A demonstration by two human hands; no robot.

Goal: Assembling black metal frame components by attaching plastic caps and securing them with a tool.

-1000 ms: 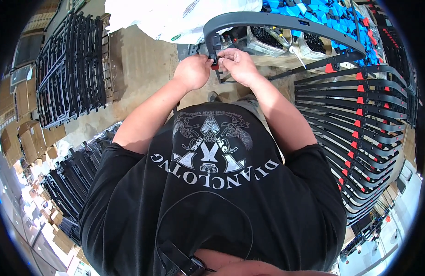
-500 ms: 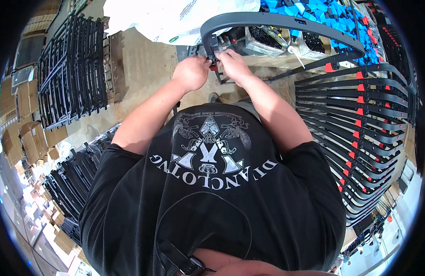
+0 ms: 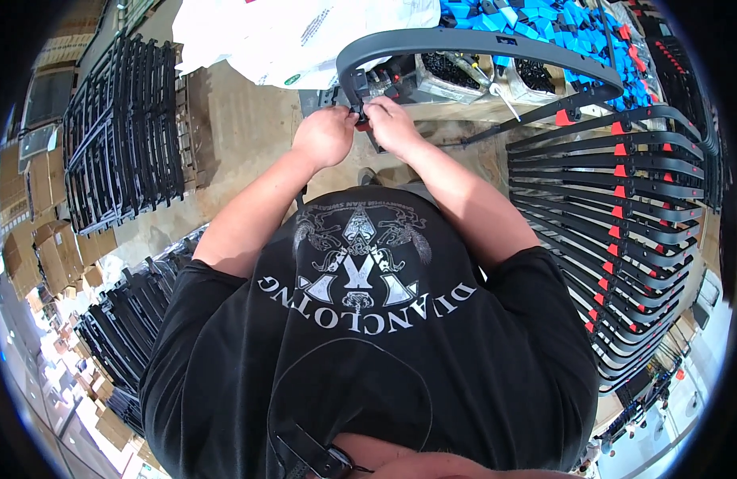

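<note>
A dark grey curved tube frame (image 3: 464,38) arches in front of me, one end coming down between my hands. My left hand (image 3: 324,137) is closed, its thumb and fingertips pressed together at the left side of that end. Whatever it pinches is too small to make out. From the other side, my right hand (image 3: 390,125) closes its fingers against the tube end. A small red piece (image 3: 363,127) shows just below the fingertips. The frame's other leg slopes down on the right, near the stacked frames.
Bins of small black parts (image 3: 448,70) stand behind the frame, a screwdriver-like tool (image 3: 506,97) beside them. Blue pieces (image 3: 512,17) heap at the back right, next to a white plastic sack (image 3: 305,36). Black frames with red parts (image 3: 612,207) stack right; black racks (image 3: 125,132) stand left.
Both hands and the curved frame sit slightly further left in the picture, as does much of the scene. The fingers stay together at the tube end.
</note>
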